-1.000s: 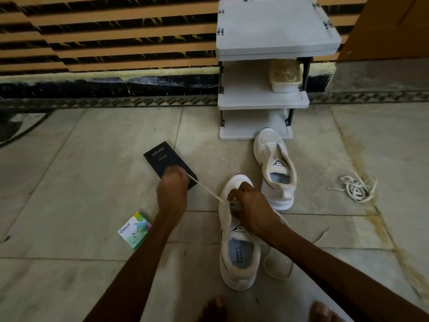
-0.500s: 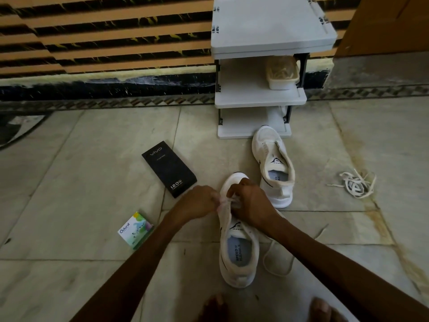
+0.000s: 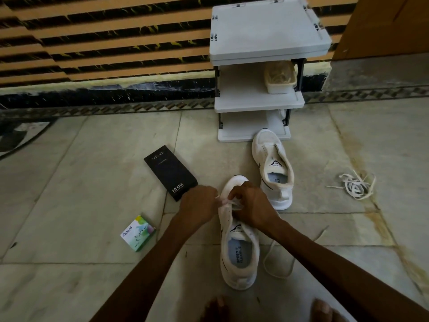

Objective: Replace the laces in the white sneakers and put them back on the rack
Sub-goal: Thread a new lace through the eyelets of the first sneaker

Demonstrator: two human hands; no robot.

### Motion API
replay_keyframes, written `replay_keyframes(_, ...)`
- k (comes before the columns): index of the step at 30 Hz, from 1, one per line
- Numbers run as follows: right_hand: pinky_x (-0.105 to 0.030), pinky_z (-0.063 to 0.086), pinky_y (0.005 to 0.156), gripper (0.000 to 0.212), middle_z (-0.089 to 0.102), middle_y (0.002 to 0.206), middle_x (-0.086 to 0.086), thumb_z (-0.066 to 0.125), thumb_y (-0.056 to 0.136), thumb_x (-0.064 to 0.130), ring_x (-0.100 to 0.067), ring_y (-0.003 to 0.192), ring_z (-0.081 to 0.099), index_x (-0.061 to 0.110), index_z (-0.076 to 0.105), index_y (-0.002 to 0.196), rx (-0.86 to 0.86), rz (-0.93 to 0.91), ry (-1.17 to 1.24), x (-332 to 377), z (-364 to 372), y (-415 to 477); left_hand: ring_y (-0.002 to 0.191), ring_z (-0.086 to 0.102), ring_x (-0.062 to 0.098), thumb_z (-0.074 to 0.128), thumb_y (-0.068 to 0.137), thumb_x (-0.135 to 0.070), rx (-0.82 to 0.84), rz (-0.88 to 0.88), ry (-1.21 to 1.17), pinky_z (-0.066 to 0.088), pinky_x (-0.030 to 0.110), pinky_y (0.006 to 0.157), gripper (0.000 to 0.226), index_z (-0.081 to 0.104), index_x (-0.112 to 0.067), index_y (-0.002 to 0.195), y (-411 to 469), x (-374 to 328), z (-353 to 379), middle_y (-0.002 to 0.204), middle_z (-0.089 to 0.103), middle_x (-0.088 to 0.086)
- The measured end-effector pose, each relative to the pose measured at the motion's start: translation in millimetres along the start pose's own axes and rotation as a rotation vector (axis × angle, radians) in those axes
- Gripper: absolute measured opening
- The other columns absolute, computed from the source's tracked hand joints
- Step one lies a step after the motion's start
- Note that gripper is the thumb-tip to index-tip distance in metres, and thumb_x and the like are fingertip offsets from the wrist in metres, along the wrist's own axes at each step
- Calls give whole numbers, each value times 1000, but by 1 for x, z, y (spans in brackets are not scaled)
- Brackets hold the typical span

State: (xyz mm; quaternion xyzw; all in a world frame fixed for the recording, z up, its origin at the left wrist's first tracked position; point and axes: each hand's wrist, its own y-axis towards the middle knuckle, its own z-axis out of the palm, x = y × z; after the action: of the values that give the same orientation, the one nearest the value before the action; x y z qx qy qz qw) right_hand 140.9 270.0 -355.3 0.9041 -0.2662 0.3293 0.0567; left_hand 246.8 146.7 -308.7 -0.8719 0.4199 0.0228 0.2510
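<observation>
A white sneaker (image 3: 239, 256) lies on the floor in front of me, toe pointing away. My left hand (image 3: 199, 206) pinches the white lace at the sneaker's left eyelets. My right hand (image 3: 251, 205) curls over the front of the tongue and holds the lace there. The lace's loose end (image 3: 274, 263) loops on the floor to the right of the shoe. A second white sneaker (image 3: 274, 168), without laces, lies just beyond, its toe at the white three-tier rack (image 3: 260, 101). A bundle of old laces (image 3: 355, 185) lies on the floor at the right.
A black phone box (image 3: 170, 171) lies left of the hands, and a small green and white carton (image 3: 138, 233) nearer left. A plastic container (image 3: 279, 77) sits on the rack's middle shelf. My bare toes (image 3: 218, 309) show at the bottom edge. A striped wall runs behind.
My left hand, which was drawn out to the left pulling the lace taut over the black box, has come back to the sneaker's eyelets beside my right hand.
</observation>
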Motion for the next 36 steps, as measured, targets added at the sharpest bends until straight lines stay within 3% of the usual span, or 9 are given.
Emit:
replay_keyframes(2, -19, 36, 65, 33, 57, 92, -1, 82, 64, 15, -15, 82, 55, 17, 71, 95, 0, -4, 3, 0, 1, 0, 71, 57, 13, 47, 96, -52, 74, 6, 143, 46, 29, 69, 41, 62, -19, 77, -2, 9, 11, 79, 64, -1)
replay_keyframes(5, -20, 34, 64, 32, 57, 91, -2, 80, 64, 14, -15, 81, 55, 18, 71, 95, -11, -1, 8, 0, 0, 0, 65, 52, 7, 53, 97, -38, 220, 47, -538, 42, 23, 65, 31, 67, -22, 74, -12, 10, -1, 69, 60, -11)
replay_keyframes(9, -18, 34, 62, 33, 56, 93, -2, 80, 65, 12, -15, 79, 54, 17, 70, 96, -13, 4, 20, -1, 1, 0, 56, 37, 3, 46, 100, -30, -3, 105, -1396, 34, 16, 54, 33, 58, -16, 73, -19, 5, -49, 66, 53, -8)
replay_keyframes(16, -8, 30, 63, 36, 53, 95, 1, 80, 65, 11, -16, 84, 52, 16, 68, 98, -11, -7, 20, -4, 4, 0, 52, 31, 4, 40, 100, -35, 38, 246, -1628, 29, 17, 50, 41, 50, -17, 64, -20, -6, -49, 61, 41, -6)
replay_keyframes(20, -29, 42, 81, 37, 59, 104, 2, 80, 68, 24, -18, 99, 51, 25, 67, 103, -25, -10, -65, -1, -2, -2, 54, 30, 7, 36, 105, -21, -52, 224, -1951, 37, 17, 52, 44, 52, -16, 64, -19, -2, -57, 66, 42, -2)
replay_keyframes(26, -27, 45, 79, 42, 57, 105, 1, 85, 63, 23, -15, 96, 51, 23, 67, 101, -4, 6, -17, 1, -8, -2, 60, 32, 6, 38, 103, -34, 70, 369, -2207, 28, 20, 59, 40, 42, -19, 67, -26, -4, -57, 67, 34, -4)
replay_keyframes(30, -23, 40, 75, 41, 57, 102, 1, 85, 64, 24, -13, 91, 51, 22, 68, 101, 4, 12, 3, 0, -9, -2, 57, 26, 5, 36, 104, -33, 140, 264, -2031, 26, 18, 52, 37, 53, -17, 75, -26, -9, -61, 69, 30, -4)
replay_keyframes(33, -18, 34, 70, 43, 62, 100, -3, 87, 63, 25, -17, 90, 58, 17, 70, 102, 22, 0, 34, -4, -16, 2, 55, 39, 6, 39, 104, -21, 23, 61, -1293, 32, 19, 52, 33, 69, -9, 96, -27, -18, -67, 65, 44, -3)
replay_keyframes(36, -20, 43, 75, 42, 65, 100, 2, 86, 67, 31, -12, 88, 61, 20, 70, 104, -31, 93, 89, -8, -28, -1, 75, 61, 12, 49, 98, -11, -203, 5, -529, 49, 25, 67, 22, 70, -12, 105, -21, -15, -53, 81, 64, 0)
